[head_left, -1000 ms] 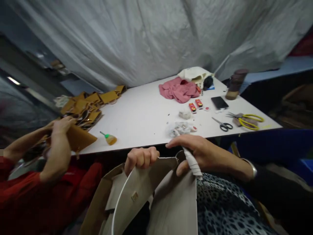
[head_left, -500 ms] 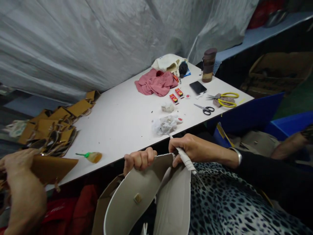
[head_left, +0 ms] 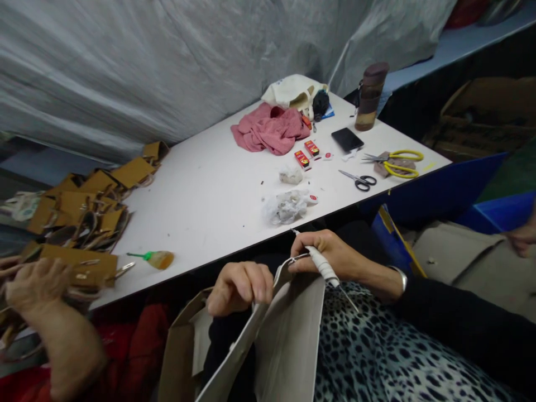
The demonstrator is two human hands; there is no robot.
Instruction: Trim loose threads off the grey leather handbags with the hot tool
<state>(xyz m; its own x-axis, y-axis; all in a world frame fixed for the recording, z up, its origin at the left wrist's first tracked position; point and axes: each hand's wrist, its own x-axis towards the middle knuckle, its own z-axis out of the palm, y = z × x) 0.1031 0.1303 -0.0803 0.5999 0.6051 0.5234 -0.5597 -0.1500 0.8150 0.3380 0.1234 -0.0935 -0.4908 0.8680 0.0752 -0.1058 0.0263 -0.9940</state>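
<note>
A beige leather bag (head_left: 288, 340) stands tilted in front of me, its upper edge raised toward the table. My left hand (head_left: 243, 285) reaches up through it, fingers curled over the edge of the flap; the thumb is mostly hidden. In my right hand (head_left: 326, 254) is an awl (head_left: 324, 267) with a white-wrapped handle, its thin metal spike pointing down to the right. The fingertips of that hand pinch close to the bag's top corner. White thread (head_left: 298, 258) runs between this corner and the right fingers.
On the white table (head_left: 201, 195) lie black scissors (head_left: 360, 180), yellow-handled scissors (head_left: 402, 163), a phone (head_left: 347, 139), crumpled plastic (head_left: 287, 206) and a green-tipped glue bottle (head_left: 159, 258). A co-worker's hand (head_left: 39, 282) handles brown bags (head_left: 84, 206) at left. Another person's hand (head_left: 523, 240) is at right.
My left hand has shifted its grip on the edge, and the flap has turned more edge-on. Thread now shows at the corner. The co-worker's brown bag at left has turned.
</note>
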